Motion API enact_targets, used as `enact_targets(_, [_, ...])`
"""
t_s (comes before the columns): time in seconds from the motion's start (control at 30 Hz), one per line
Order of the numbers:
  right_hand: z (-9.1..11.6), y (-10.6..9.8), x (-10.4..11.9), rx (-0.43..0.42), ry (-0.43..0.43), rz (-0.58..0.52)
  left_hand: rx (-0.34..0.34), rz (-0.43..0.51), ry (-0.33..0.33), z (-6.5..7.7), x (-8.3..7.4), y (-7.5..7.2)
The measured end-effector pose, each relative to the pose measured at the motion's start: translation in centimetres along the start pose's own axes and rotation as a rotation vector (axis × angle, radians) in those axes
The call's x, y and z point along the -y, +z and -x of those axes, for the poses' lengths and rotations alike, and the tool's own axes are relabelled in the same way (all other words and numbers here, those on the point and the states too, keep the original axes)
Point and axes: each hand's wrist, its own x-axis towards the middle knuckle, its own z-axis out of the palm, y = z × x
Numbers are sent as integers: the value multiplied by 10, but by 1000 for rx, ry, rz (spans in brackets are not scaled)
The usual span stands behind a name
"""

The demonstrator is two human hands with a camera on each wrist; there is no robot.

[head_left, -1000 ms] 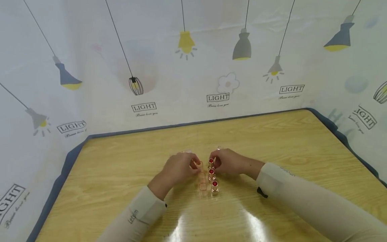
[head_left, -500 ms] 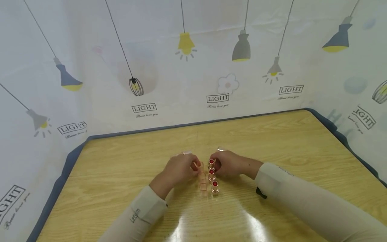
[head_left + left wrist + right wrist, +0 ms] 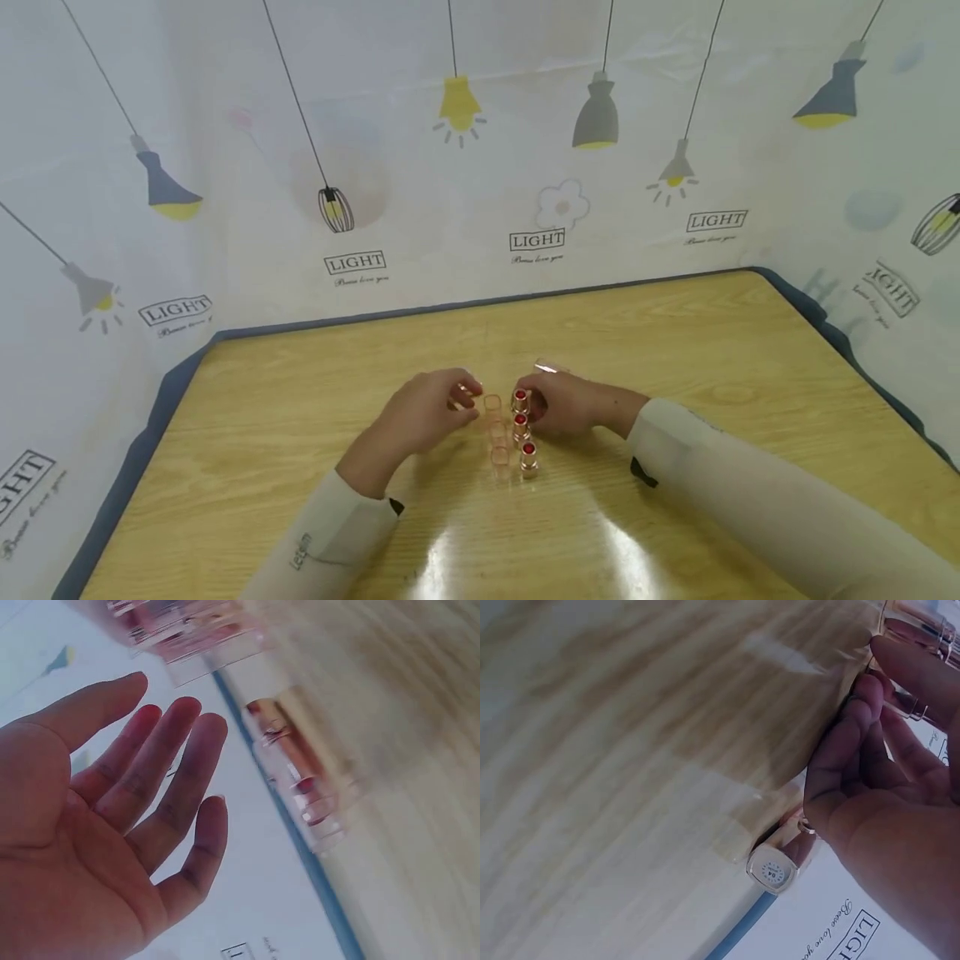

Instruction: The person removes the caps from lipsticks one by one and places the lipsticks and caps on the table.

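Three uncapped lipsticks stand upright in a row on the table: a far one (image 3: pixel 521 395), a middle one (image 3: pixel 521 428) and a near one (image 3: pixel 528 460), each with a red tip and rose-gold base. My right hand (image 3: pixel 558 402) pinches the far lipstick low down. Just left of this row run clear pinkish caps (image 3: pixel 500 457), also upright. Beside the farthest cap my left hand (image 3: pixel 431 410) is apart from it, fingers loosely spread and holding nothing, as its wrist view confirms.
A capped lipstick (image 3: pixel 296 769) lies on its side beyond my left hand. Another lying lipstick (image 3: pixel 780 859), a round label on its end, is behind my right hand. The wooden table (image 3: pixel 300 375) ends at a printed backdrop (image 3: pixel 450 208).
My left hand has let go of the farthest clear cap and drawn back to the left, its fingers opening. The right hand keeps its place at the far lipstick.
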Motion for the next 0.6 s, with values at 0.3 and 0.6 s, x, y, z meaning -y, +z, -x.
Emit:
enact_targets(0.3, [10,-1,-5,-28,39,-41,-223,6,-12,32,-32,-14])
enact_targets(0.6, [29,-35,-6,-253,214,146,-283,-30,73,43,-58,-11])
